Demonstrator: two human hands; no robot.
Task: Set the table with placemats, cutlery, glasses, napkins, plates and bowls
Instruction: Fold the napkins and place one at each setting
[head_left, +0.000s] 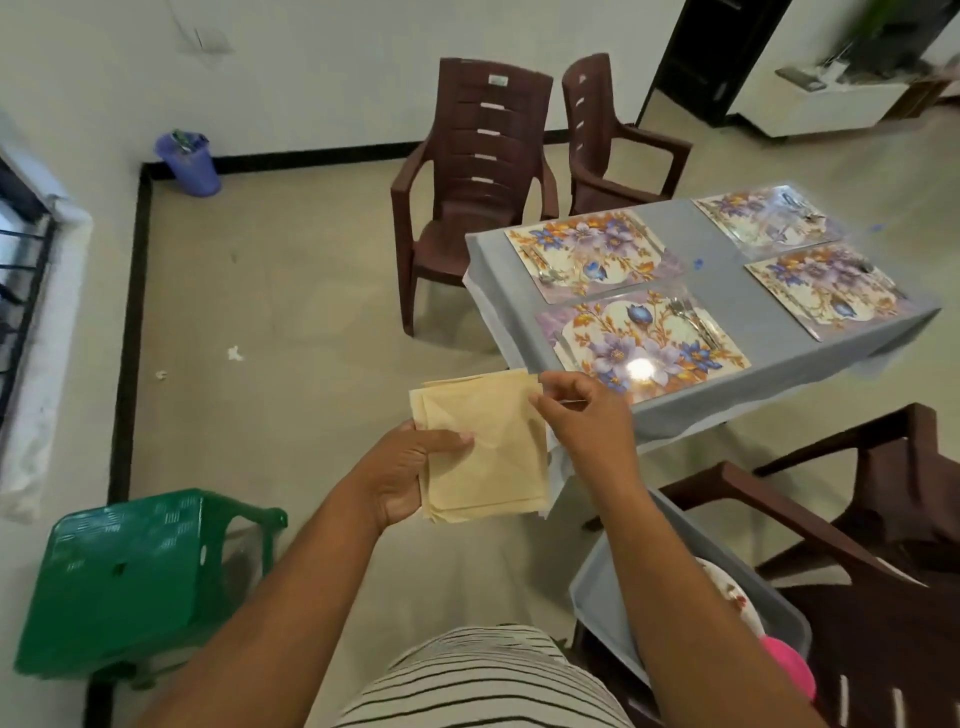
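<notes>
At centre frame, a person standing just short of a grey-clothed table (691, 228) holds a stack of tan napkins (488, 447) in the air between both hands. The left hand (410, 467) grips the stack's lower left edge, thumb laid across the top sheet and fingers hidden beneath. The right hand (582, 410) pinches the upper right corner of the top napkin between thumb and fingertips, apparently working one sheet loose from the rest.

Four floral placemats already lie on the table at right of frame, each with cutlery on it; no napkins, glasses, plates or bowls are on the table yet. The nearest placemat (644, 343) lies just up and to the right of the napkins, its long axis running from lower left to upper right, and its near edge almost meets the right hand. That hand is the closer one to it, so peeling off the top napkin and carrying it up and right onto that mat looks like the natural next step.

At lower right, a grey tub (613, 587) sits on a brown chair (831, 519), with a patterned plate (727, 592) and something pink (789, 670) partly visible inside.
</notes>
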